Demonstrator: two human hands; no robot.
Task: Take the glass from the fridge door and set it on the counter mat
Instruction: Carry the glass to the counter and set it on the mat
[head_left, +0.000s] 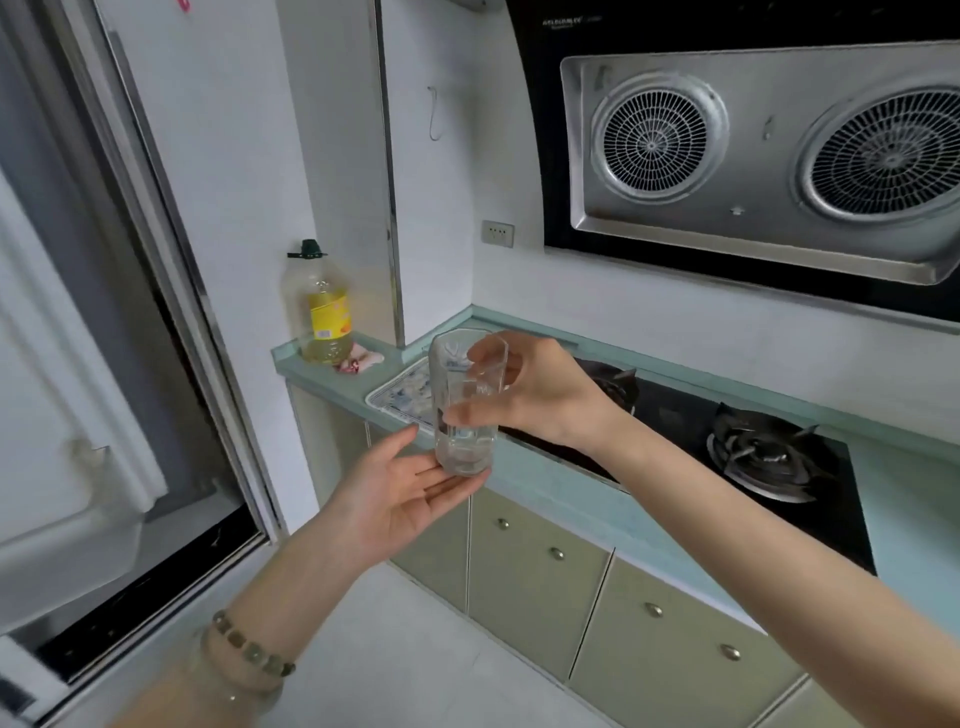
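Here the glass (465, 405) is up in the air in front of the bench (550, 488), held between both hands and tilted a little, its rim leaning toward the wall. It is clear and tall, with what looks like a little water near the bottom. The right hand (540, 395) grips it from the side: the thumb presses low on the wall of the glass and the other fingers (485, 353) wrap round near the rim. The left hand (400, 493) lies open under it, palm up, with the fingertips touching the base of the glass and not curled round it. A beaded bracelet (249, 647) sits on the left wrist.

Behind the glass, on the pale green bench, lies the mat (400, 395), a light patterned sheet with a blue print; the glass hangs before its near edge and does not rest on it. To the left of the mat, at the end of the bench, stands a plastic bottle of yellow oil (319, 312) with a dark green cap, beside a small pink thing too blurred to name. To the right of the mat is a black gas stove (769, 452) set into the bench, and above it a hood (753, 156) with two round grilles. The fridge door (57, 415) shows at the far left, blurred.
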